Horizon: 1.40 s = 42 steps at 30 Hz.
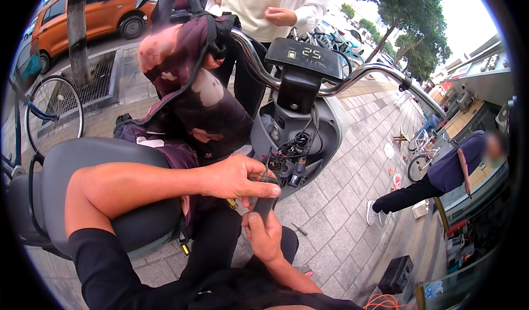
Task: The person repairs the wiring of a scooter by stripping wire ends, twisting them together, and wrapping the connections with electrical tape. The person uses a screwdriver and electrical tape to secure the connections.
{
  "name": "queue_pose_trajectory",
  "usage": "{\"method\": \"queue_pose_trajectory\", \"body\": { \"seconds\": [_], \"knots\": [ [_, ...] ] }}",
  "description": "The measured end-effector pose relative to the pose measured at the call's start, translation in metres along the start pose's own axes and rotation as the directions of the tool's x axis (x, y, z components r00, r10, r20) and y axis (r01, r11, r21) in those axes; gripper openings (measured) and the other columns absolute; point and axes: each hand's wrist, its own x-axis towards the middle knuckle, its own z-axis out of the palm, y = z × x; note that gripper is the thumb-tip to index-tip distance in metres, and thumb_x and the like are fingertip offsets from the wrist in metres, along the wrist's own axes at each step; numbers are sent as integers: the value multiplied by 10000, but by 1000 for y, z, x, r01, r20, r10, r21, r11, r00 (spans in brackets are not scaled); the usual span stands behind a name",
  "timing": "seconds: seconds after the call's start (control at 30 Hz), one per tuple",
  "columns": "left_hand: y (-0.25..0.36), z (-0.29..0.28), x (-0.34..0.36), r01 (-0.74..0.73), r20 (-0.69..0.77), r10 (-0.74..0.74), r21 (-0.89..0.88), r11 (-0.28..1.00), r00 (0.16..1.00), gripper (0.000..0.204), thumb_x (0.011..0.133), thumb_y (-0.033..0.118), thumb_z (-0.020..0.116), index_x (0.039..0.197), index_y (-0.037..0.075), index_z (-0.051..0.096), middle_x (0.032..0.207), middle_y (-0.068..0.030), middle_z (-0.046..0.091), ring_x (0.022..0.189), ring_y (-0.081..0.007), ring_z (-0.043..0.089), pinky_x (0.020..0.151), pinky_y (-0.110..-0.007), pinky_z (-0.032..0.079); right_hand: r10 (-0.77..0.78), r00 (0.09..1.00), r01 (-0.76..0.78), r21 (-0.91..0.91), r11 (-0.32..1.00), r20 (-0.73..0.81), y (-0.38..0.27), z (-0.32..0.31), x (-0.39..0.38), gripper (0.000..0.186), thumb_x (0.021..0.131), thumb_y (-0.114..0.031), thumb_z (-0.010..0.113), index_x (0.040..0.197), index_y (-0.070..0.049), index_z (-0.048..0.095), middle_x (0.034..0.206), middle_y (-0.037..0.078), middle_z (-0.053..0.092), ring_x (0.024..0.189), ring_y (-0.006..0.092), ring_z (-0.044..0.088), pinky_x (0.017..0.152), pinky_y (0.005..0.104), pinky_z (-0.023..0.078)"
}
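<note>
- Pinching the upper end of a dark block [265,204], the left hand [237,179] had its thumb laid across the near side and its other fingers curled behind, partly hidden.
- The right hand [264,235] gripped the lower part of that block from below, thumb up against it; how its remaining fingers closed could not be told.
- The block sat between the two hands, tilted, just in front of the scooter's opened front.
- Beyond the fingertips, a tangle of black wires [302,143] filled the hollow of the grey scooter shell [333,123].
- Above the wires stood a lit screen [303,56], with a shiny handlebar [255,62] curving out on both sides.
- A padded, flowered cover [212,98] hung left of the wires, and the grey seat [104,158] lay beside the left forearm.
- Across the scooter stood a person in a white top [250,10].
- Farther off, an orange car [104,12] was behind a tree trunk [78,34] on the left.
- On the right were a person in dark clothes [441,172] and, lower down, a black case [395,275] near an orange cord [386,300].
</note>
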Motion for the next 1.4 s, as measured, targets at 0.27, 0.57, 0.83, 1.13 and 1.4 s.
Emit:
{"method": "queue_pose_trajectory", "body": {
  "seconds": [0.27,0.57,0.83,1.13,1.4],
  "knots": [
    [-6,-1,2,-1,8,1,-2,1000,1000,563,938,507,792,1168,-4,742,821,-15,709,639,-61,659,580,-246,506,19,1000,-20,30,999,9,-1,1,-1,319,1105,-277,540,1258,4,548,886,56,615,641,62,490,579,223,403],
    [0,0,0,5,7,-5,5,1000,1000,534,954,476,785,1179,-6,739,839,-17,708,646,-66,661,605,-245,514,16,1000,-16,3,1000,8,-2,1,-1,311,1105,-260,532,1263,8,548,883,58,618,640,63,491,578,224,404],
    [0,-1,1,14,15,-14,9,1000,1000,525,950,470,790,1164,-7,739,842,-19,708,654,-73,665,608,-247,515,40,999,-40,7,999,-2,-3,1,-2,314,1102,-275,550,1259,-3,550,890,65,625,648,67,499,580,228,414],
    [1,-2,0,22,11,-22,18,1000,1000,516,949,460,793,1170,-4,741,853,-19,717,651,-73,664,605,-243,511,34,999,-34,33,999,15,0,-1,-2,308,1101,-282,559,1255,-16,545,910,73,631,653,69,503,582,229,418],
    [-3,-2,2,8,16,-8,8,1000,1000,506,954,442,794,1181,-6,735,881,-17,730,645,-67,658,606,-240,507,39,999,-39,8,999,11,-1,-1,-2,318,1100,-300,568,1249,-20,546,893,73,636,653,70,507,581,230,419]
  ]
}}
